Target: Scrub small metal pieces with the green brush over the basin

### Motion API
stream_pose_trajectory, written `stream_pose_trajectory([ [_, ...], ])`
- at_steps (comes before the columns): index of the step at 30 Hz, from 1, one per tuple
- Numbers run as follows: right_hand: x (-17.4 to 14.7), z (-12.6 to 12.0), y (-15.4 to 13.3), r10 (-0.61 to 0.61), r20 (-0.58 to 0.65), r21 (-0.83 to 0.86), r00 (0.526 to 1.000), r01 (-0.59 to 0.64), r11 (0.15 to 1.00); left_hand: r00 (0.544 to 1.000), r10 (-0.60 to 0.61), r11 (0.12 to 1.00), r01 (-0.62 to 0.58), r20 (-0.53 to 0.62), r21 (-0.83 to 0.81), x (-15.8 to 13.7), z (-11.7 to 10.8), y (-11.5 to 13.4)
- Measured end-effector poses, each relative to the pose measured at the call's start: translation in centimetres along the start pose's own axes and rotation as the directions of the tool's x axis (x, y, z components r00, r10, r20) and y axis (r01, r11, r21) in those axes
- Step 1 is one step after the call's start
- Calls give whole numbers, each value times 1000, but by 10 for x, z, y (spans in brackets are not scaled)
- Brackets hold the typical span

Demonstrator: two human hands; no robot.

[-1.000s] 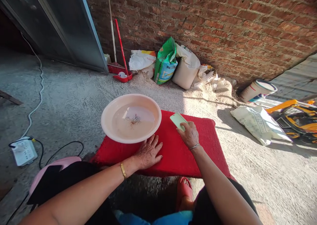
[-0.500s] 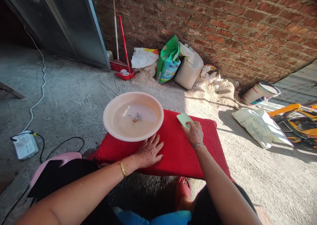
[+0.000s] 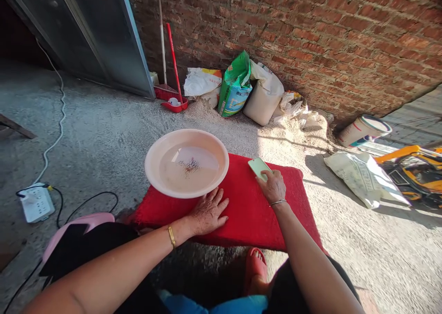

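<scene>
My left hand (image 3: 210,212) lies flat with fingers spread on a red cloth-covered stool or low table (image 3: 241,217), its fingertips close to the rim of a basin. That pale pink basin (image 3: 154,169) stands at the left of the red top; it holds water with a small dark reddish patch in the middle. Toward the right side, my right hand (image 3: 274,186) is closed on a light green mobile phone (image 3: 257,166), held low over the cloth. Its fingers partly cover the phone's near end. I cannot tell whether the phone touches the cloth.
Against the brick wall stand a red dustpan (image 3: 175,106), a green sack (image 3: 235,86) and a white sack (image 3: 264,97). At right are a bucket (image 3: 362,132), a flat bag (image 3: 362,178) and an orange toy-like vehicle (image 3: 417,171). A power strip (image 3: 37,203) lies at left.
</scene>
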State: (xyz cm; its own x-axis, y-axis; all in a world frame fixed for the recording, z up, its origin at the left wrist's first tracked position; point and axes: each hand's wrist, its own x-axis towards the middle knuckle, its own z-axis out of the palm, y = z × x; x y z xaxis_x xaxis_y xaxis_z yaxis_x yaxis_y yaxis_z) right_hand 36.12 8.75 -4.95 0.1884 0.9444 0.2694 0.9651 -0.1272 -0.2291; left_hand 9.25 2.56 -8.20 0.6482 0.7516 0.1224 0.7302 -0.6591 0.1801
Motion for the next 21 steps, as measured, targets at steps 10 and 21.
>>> stream_pose_trajectory([
  [10,2,-6,8,18,-7,70,1000,-17,997,1000,-6,1000,6,13,-3,0,-2,1],
  [21,8,-17,25,94,-51,78,994,-90,993,1000,-8,1000,8,25,-14,0,-3,1],
])
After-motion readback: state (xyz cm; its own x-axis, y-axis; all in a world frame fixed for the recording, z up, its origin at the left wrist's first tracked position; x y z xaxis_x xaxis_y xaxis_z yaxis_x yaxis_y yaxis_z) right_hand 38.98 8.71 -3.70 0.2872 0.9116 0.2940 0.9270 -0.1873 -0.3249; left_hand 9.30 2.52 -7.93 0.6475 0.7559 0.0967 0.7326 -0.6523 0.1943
